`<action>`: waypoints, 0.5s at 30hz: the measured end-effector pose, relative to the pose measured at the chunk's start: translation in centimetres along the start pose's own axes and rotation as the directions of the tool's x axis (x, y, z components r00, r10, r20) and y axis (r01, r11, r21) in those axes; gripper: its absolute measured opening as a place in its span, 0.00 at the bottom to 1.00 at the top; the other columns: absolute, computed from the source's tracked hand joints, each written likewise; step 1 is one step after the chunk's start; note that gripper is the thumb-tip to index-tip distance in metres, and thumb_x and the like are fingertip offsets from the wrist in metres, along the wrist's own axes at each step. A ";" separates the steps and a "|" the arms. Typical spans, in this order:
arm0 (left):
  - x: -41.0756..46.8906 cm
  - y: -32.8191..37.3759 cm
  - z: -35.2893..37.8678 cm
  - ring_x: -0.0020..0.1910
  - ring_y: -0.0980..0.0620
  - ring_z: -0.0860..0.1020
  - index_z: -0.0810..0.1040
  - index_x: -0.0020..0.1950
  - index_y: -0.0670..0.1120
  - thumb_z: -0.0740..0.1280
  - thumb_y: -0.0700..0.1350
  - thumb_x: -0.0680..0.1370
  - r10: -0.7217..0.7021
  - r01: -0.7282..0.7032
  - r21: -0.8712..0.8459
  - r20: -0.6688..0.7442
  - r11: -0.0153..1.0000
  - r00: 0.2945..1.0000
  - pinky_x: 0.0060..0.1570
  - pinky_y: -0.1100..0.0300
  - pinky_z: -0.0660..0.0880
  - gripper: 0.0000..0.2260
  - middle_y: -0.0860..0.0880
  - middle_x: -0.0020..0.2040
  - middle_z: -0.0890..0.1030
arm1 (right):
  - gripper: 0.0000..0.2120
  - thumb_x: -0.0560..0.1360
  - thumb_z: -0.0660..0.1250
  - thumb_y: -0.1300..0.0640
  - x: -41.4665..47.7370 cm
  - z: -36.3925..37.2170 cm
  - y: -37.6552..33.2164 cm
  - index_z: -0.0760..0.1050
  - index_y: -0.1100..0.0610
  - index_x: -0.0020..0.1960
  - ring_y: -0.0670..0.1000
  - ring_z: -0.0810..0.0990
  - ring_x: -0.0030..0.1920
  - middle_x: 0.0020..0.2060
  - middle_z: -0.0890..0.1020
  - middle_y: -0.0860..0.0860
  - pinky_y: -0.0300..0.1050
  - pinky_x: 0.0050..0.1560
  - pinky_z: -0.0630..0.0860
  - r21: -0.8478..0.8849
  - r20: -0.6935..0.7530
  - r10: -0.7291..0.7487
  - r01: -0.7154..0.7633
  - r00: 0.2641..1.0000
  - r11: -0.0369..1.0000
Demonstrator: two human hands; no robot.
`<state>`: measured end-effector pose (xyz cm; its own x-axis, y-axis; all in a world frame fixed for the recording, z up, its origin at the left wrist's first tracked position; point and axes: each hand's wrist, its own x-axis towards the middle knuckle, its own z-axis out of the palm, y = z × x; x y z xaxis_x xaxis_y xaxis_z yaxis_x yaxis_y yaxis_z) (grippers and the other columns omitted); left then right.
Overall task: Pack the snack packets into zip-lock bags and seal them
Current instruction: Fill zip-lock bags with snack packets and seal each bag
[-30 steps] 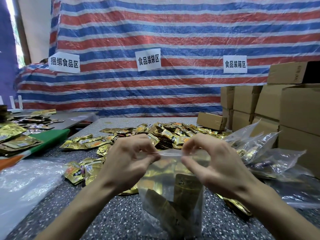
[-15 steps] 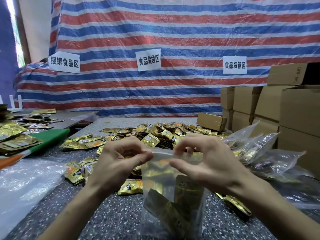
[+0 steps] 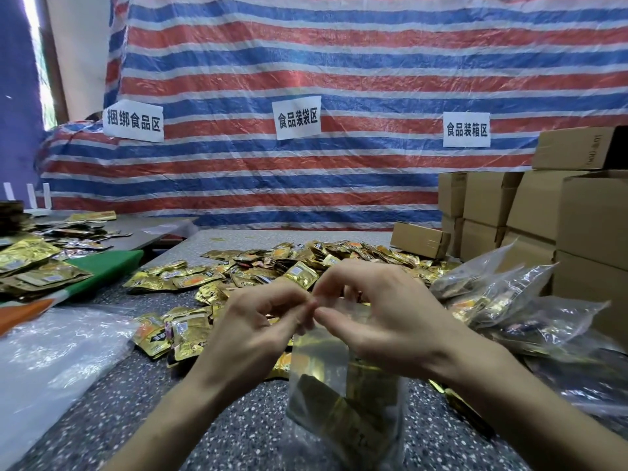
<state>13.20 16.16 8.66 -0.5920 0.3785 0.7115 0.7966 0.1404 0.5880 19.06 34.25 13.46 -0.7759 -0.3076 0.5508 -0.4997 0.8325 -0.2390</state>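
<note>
A clear zip-lock bag (image 3: pixel 343 385) with gold snack packets inside stands upright on the speckled table (image 3: pixel 221 433) in front of me. My left hand (image 3: pixel 251 331) and my right hand (image 3: pixel 384 317) both pinch its top edge, fingertips nearly touching at the middle of the zip strip. A big heap of loose gold snack packets (image 3: pixel 289 266) lies just behind my hands, and a few more packets (image 3: pixel 173 331) sit to the left of my left hand.
Filled clear bags (image 3: pixel 509 300) are piled at the right, with stacked cardboard boxes (image 3: pixel 577 226) behind them. A sheet of clear plastic (image 3: pixel 51 362) covers the near left. More packets lie on a green board (image 3: pixel 108 266) at the far left. A striped tarp (image 3: pixel 339 96) hangs behind.
My hands have slid together along the bag's top, from wide apart at its corners to nearly touching at the middle.
</note>
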 end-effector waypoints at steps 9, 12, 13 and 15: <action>-0.2 0.1 0.6 0.39 0.59 0.81 0.84 0.43 0.53 0.68 0.43 0.76 0.015 -0.021 -0.082 -0.075 0.996 0.997 0.38 0.73 0.73 0.07 0.56 0.37 0.84 | 0.04 0.76 0.72 0.48 0.3 -1.1 1.1 0.83 0.47 0.46 0.45 0.80 0.43 0.41 0.84 0.44 0.54 0.47 0.78 0.124 0.073 0.045 -0.054 0.996 0.991; 0.1 -0.7 0.1 0.38 0.58 0.81 0.85 0.43 0.52 0.68 0.43 0.75 -0.039 0.018 -0.165 -0.125 0.986 0.991 0.39 0.69 0.75 0.07 0.52 0.37 0.84 | 0.03 0.75 0.73 0.52 -0.6 -1.7 3.0 0.82 0.46 0.43 0.44 0.79 0.41 0.39 0.84 0.45 0.53 0.46 0.78 0.150 0.064 0.069 -0.078 0.996 0.986; 0.3 -1.0 -0.1 0.39 0.57 0.81 0.86 0.43 0.51 0.68 0.44 0.75 -0.050 0.027 -0.179 -0.127 0.983 0.991 0.39 0.67 0.76 0.07 0.50 0.37 0.84 | 0.04 0.75 0.73 0.52 -1.0 -1.9 3.6 0.82 0.47 0.41 0.44 0.78 0.40 0.37 0.83 0.45 0.53 0.45 0.77 0.165 0.052 0.081 -0.088 0.995 0.982; 0.7 -1.3 0.0 0.40 0.54 0.82 0.86 0.43 0.50 0.70 0.44 0.75 -0.057 0.035 -0.176 -0.121 0.984 0.991 0.40 0.65 0.77 0.05 0.49 0.38 0.85 | 0.05 0.74 0.74 0.52 -1.6 -2.4 4.7 0.83 0.51 0.41 0.49 0.79 0.40 0.37 0.83 0.47 0.53 0.45 0.76 0.203 0.042 0.104 -0.111 0.994 0.973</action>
<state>11.72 16.24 8.42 -0.6471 0.2562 0.7180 0.7410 -0.0099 0.6714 18.86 39.77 13.34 -0.8393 -0.2379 0.4889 -0.4784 0.7504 -0.4561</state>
